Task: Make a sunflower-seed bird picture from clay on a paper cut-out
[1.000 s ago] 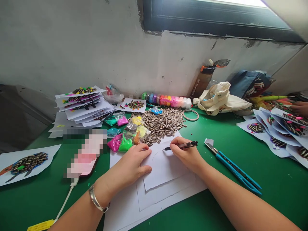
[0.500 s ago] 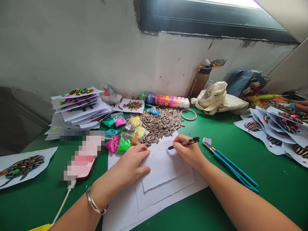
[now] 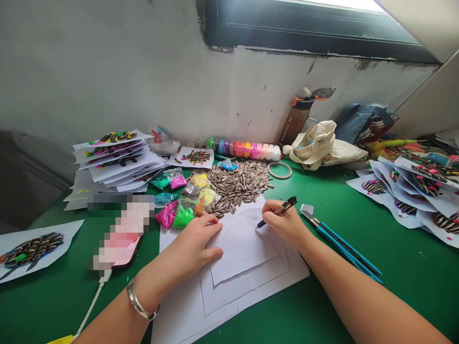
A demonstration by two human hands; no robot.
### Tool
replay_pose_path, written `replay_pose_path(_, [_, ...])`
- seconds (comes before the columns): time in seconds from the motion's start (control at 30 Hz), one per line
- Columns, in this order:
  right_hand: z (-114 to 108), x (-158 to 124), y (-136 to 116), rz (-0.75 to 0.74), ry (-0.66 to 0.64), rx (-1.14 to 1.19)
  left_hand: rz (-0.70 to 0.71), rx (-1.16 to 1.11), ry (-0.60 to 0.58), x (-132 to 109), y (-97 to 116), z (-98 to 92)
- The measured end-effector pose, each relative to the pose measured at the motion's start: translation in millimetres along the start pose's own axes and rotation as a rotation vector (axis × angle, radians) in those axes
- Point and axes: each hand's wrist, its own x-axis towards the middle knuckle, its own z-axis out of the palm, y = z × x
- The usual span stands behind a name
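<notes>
My right hand (image 3: 283,220) is closed around a black pen (image 3: 287,204), its tip on a small sheet of white paper (image 3: 240,258). A thin curved line arches across that sheet and ends at the pen tip. My left hand (image 3: 197,241) lies on the sheet's left edge, thumb and fingers apart, holding nothing. Larger white sheets (image 3: 186,306) lie underneath. Just beyond the paper is a heap of striped sunflower seeds (image 3: 240,184). Small bags of coloured clay (image 3: 184,213) sit beyond my left hand.
A blue utility knife (image 3: 344,246) lies right of my right hand. Stacks of papers with seed pictures stand at left (image 3: 118,162) and right (image 3: 426,191). A phone (image 3: 131,251) with a cable lies left. A tape ring (image 3: 279,170), bottle (image 3: 296,122) and cloth bag (image 3: 319,145) are behind.
My right hand has moved the pen slightly right and down, and the curved line has grown longer. My left hand stays on the paper. The other person's hand at far right has left view.
</notes>
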Motion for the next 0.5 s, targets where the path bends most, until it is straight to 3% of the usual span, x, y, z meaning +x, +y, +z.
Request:
replay_pose_path(0.17, [-2,1,-1,0.020,-0.026,0.019,-0.016,-0.003,-0.005,0,2,-1.3])
replay_pose_path(0.37, [-8,-1,-7,0.122,-0.006,0.286,-0.010,0.004,-0.012,-1,3,-1.6])
replay_pose_path(0.5, [-2,-9,-20,0.158,-0.075,0.376,-0.009,0.011,-0.012,-2,6,-3.6])
